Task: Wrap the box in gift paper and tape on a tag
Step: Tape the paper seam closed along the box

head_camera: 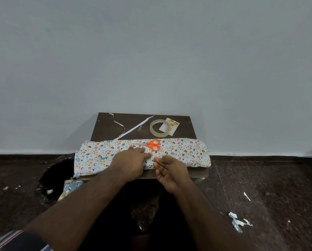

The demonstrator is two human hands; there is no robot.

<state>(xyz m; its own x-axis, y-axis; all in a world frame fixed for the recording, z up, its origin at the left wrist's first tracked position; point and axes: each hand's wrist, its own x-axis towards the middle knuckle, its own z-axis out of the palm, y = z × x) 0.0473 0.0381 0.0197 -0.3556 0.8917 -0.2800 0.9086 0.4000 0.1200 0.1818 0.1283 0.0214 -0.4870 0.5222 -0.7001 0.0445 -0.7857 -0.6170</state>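
Paper (pixel 178 151) printed with small coloured eggs is covering the long box across the near half of the small dark table (pixel 115 127), and I am seeing both hands working at its middle. My left hand (pixel 131 164) is lying palm down on the wrapped top, fingers straight and pressing the paper flat. My right hand (pixel 169 172) is hovering just beside it, palm turned up, fingers loosely curled and the thumb close to the fingertips; I cannot tell whether anything thin is pinched between them. Orange-handled scissors (pixel 152 145) are resting on the paper just beyond the left fingertips, almost touching them. Farther out past the scissors, a roll of clear tape (pixel 159 128) is lying flat on the bare table, overlapping a small tag (pixel 173 124) with gold ornaments. Beyond the left hand, two thin white paper strips (pixel 133 129) are trailing across the tabletop. Torn scraps (pixel 237 221) are lying on the floor, well apart from the right hand.
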